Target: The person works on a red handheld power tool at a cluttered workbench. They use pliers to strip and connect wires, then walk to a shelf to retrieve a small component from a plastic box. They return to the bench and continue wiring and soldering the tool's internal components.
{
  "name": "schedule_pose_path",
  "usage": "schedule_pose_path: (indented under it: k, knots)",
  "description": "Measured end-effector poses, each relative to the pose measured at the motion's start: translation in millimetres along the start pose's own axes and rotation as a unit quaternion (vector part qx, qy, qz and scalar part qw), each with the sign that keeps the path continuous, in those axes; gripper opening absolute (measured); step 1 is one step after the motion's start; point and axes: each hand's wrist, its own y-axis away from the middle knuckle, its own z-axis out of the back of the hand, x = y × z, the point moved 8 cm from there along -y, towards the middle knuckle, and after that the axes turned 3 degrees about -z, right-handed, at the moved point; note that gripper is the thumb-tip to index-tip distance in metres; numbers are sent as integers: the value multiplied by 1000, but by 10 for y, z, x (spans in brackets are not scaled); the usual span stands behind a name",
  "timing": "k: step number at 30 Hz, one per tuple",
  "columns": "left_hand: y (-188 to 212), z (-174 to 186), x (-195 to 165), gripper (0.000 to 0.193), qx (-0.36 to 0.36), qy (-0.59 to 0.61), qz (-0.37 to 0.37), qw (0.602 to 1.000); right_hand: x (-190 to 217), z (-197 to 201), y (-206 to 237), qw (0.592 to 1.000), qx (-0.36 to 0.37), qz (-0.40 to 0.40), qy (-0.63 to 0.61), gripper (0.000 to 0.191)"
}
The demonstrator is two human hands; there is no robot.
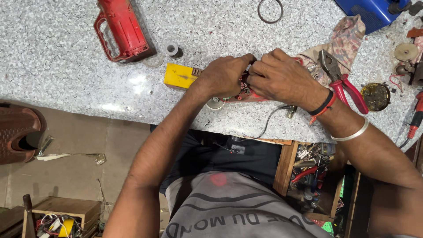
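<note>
Both my hands meet over a red power-tool body (241, 93) lying on the speckled stone worktop (66, 57). My left hand (225, 75) grips its left side, fingers curled over the top. My right hand (282, 77) presses on its right side, fingertips touching the left hand's. Most of the red body is hidden beneath them. A yellow block (178, 76) lies just left of my left hand. A black cable (269, 123) runs from under my right wrist toward the table's near edge.
A red tool handle casing (121, 28) lies at the back left, a small spool (172, 48) beside it. Red-handled pliers (341, 79) rest on a cloth (346, 35) to the right. A metal ring (270, 11), a round brass part (375, 96) and a blue case (365, 11) are farther off.
</note>
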Motion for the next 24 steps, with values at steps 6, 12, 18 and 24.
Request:
schedule_pose_path:
  k: [6, 12, 18, 24]
  knots:
    - [-22, -20, 1, 61, 33, -1, 37, 999, -58, -19, 19, 999, -15, -19, -37, 24]
    - [6, 41, -47, 59, 22, -2, 30, 999, -99, -68, 22, 999, 8, -26, -24, 21]
    - [7, 53, -63, 66, 29, -7, 30, 999, -96, -97, 19, 999, 7, -19, -33, 20]
    - [3, 61, -65, 68, 14, -14, 13, 1000, -105, -66, -18, 999, 24, -21, -34, 17]
